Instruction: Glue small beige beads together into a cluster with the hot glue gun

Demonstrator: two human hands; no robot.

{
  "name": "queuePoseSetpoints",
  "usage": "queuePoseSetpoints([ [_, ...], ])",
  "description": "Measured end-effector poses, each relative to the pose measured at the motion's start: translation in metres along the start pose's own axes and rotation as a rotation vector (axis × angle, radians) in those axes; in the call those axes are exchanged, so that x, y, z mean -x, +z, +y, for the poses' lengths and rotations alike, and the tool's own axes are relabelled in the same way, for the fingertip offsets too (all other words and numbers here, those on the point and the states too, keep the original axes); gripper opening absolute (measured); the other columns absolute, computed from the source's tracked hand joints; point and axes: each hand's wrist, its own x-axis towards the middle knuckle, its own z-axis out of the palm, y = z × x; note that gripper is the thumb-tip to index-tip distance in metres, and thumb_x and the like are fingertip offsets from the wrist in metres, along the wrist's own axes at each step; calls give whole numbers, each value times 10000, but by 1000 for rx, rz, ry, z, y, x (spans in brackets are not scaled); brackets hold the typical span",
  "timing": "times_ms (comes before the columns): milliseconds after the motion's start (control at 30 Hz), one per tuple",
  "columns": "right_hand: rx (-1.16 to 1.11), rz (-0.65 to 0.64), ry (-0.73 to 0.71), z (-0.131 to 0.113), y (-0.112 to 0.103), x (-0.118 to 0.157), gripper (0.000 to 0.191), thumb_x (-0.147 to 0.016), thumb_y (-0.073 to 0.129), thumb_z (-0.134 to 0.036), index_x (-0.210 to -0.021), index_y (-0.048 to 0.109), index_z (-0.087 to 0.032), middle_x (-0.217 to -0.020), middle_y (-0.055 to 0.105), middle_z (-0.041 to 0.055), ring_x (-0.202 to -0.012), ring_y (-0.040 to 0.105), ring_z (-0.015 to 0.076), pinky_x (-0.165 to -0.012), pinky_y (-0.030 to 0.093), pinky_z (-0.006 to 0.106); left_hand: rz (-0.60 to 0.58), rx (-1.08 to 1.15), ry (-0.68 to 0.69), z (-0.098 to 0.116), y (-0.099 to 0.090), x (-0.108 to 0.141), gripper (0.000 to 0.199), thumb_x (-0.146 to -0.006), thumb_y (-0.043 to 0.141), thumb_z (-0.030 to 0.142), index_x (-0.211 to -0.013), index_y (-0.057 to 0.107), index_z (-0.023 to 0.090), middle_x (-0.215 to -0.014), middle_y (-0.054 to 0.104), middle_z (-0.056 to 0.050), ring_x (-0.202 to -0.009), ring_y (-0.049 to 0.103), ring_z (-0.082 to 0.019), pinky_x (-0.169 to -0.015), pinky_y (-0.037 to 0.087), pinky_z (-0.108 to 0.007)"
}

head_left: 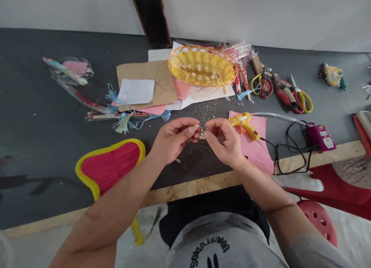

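Over the dark table, my left hand (176, 137) pinches a small pale, crumbly-looking piece (196, 127) between thumb and fingers. My right hand (223, 139) meets it from the other side, its thumb and fingertips closed at a similar beige bit (202, 136). Whether the two bits are one thing cannot be made out. Pale crumbs (206, 112) lie scattered on the table beneath and beyond both hands. Beyond them, a yellow woven basket (175, 73) holds several small whitish clusters (198, 67). A yellow glue gun (245, 125) lies just right of my right hand on pink paper (261, 154).
Scissors (304, 100) and red-handled pliers (285, 96) lie at the right. A black cord (276, 156) runs to a purple power outlet box (321, 138). Left are blue tassels (111, 94), brown paper (162, 77) and a yellow-rimmed pink fan-like piece (111, 163). A wooden strip (191, 187) edges the table.
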Motion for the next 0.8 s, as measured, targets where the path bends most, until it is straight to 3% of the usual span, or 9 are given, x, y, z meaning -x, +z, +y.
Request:
queuePoseSetpoints([
  [133, 25, -41, -73, 1, -1, -3, 202, -935, 638, -198, -1135, 663, -216, -994, 675, 46, -793, 610, 124, -643, 533, 258, -43, -20, 6, 0, 1, 0, 291, -653, 931, 248, -898, 783, 193, -722, 754, -6, -597, 675, -102, -582, 589, -202],
  [233, 62, -93, -96, 2, -2, -4, 164, -956, 621, -192, -1094, 700, -231, -982, 695, 45, -854, 644, 144, -699, 556, 288, -66, -34, 4, 1, 2, -1, 337, -642, 935, 233, -923, 754, 186, -716, 754, -7, -587, 679, -111, -580, 589, -212],
  [367, 64, -70, -125, 2, -2, -5, 85, -958, 640, -192, -998, 705, -229, -915, 721, 21, -877, 662, 153, -759, 557, 314, -56, -32, -6, 2, 1, -1, 310, -628, 946, 276, -837, 743, 170, -684, 736, -1, -557, 670, -104, -570, 588, -209],
  [800, 78, -66, -174, 7, 0, -3, 98, -949, 653, -158, -982, 715, -227, -889, 727, 17, -835, 668, 144, -731, 553, 304, -36, -142, 89, -4, -3, 0, 254, -587, 963, 321, -681, 769, 186, -601, 718, -12, -545, 652, -116, -571, 562, -232],
])
